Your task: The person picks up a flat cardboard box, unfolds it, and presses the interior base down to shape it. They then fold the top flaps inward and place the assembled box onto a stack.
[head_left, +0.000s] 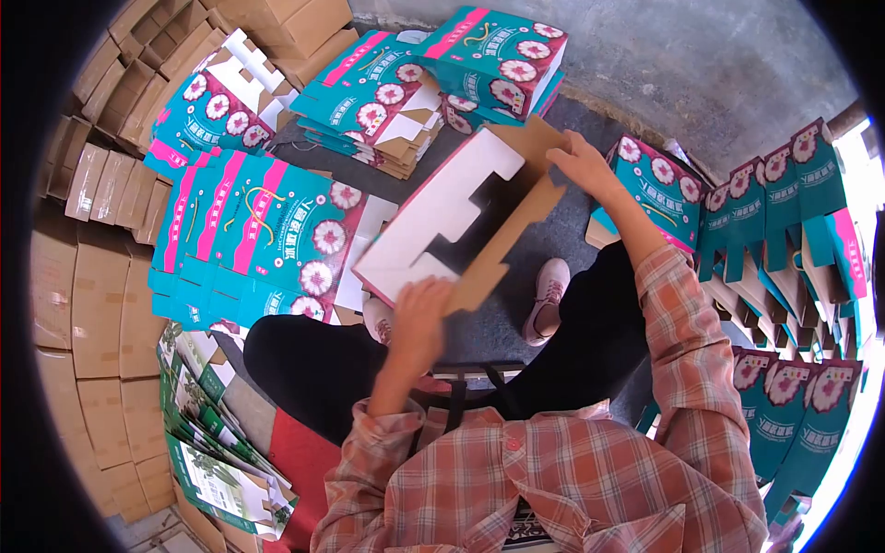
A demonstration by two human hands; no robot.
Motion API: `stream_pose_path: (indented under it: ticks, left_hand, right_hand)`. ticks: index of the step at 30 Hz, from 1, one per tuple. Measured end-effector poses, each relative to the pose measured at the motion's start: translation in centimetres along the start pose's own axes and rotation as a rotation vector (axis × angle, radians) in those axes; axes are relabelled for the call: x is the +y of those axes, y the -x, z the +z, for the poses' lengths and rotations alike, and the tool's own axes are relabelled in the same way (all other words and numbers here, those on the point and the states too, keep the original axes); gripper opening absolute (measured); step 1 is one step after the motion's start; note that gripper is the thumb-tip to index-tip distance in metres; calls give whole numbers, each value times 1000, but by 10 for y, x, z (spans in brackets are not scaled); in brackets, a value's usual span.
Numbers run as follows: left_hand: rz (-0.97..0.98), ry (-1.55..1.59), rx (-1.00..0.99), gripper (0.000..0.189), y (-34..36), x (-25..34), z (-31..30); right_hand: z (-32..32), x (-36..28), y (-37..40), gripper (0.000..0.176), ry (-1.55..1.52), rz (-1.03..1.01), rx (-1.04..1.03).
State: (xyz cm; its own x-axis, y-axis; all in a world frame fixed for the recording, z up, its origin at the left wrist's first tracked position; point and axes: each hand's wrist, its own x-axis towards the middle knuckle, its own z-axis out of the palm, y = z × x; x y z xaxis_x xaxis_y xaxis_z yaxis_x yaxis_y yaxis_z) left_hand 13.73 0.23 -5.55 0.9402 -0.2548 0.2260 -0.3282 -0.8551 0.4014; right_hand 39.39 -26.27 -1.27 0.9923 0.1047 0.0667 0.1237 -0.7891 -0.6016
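An open carton [419,217] is held up in front of my knees, its white notched flap and brown inner flaps showing. My right hand [587,166] grips its far right corner, fingers wrapped round the brown flap. At the near left end, my left hand [424,311] lies against the edge of the white and brown flaps; it is blurred and its fingers are partly hidden. Left of the carton, flat teal and pink printed boxes [309,217] lie overlapping in a pile.
More teal boxes [369,92] are stacked ahead, with one box [498,55] on top. Teal cartons [784,203] stand in rows at the right. Brown cartons [101,304] line the left, beside green printed sheets [217,479]. A grey wall [701,64] rises behind.
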Motion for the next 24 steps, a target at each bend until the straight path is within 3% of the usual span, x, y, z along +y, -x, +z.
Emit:
stream_pose_path:
  ticks: [2, 3, 5, 6, 8, 9, 11, 12, 14, 15, 16, 17, 18, 21, 24]
  left_hand:
    - [-56, 90, 55, 40, 9, -19, -9]
    - [-55, 91, 53, 40, 9, -21, -9]
    - [-137, 187, 118, 33, 6, -24, -11]
    - [-133, 186, 117, 33, 3, -23, -12]
    - [-371, 331, 158, 35, -4, -15, -15]
    - [-374, 328, 161, 35, -9, -13, -16]
    - [-642, 444, 174, 43, -20, -11, -17]
    - [-646, 444, 178, 43, -25, -9, -14]
    - [-594, 527, 568, 51, -34, -10, -2]
    - [-528, 452, 585, 54, -35, -12, 1]
    - [-534, 454, 586, 54, -34, -14, 3]
    - [-471, 206, 503, 54, -35, -13, 3]
    - [-402, -38, 415, 53, -36, -12, 2]
    - [-290, -306, 318, 56, -31, -7, 2]
    - [-269, -287, 187, 57, -27, -14, 11]
  right_hand:
    - [-10, -19, 15, 60, -388, -166, -261]
    - [-6, -23, 17, 60, -388, -163, -260]
    - [1, -29, 19, 74, -401, -101, -560]
    - [2, -31, 16, 74, -403, -100, -557]
    - [3, -37, 9, 89, -405, -34, -771]
    - [2, -40, 8, 89, -406, -39, -773]
    - [-1, -47, 4, 89, -341, 2, -714]
    - [4, -44, 0, 89, -339, -2, -717]
    - [13, -39, -5, 78, -443, -51, -706]
    - [15, -38, -4, 78, -439, -51, -711]
    - [18, -37, 1, 72, -261, -232, -587]
    - [19, -38, 8, 71, -84, -406, -457]
    - [21, -41, 16, 71, -83, -402, -460]
    - [36, -43, 26, 82, 214, -912, -250]
    - [47, -37, 32, 79, 384, -981, -347]
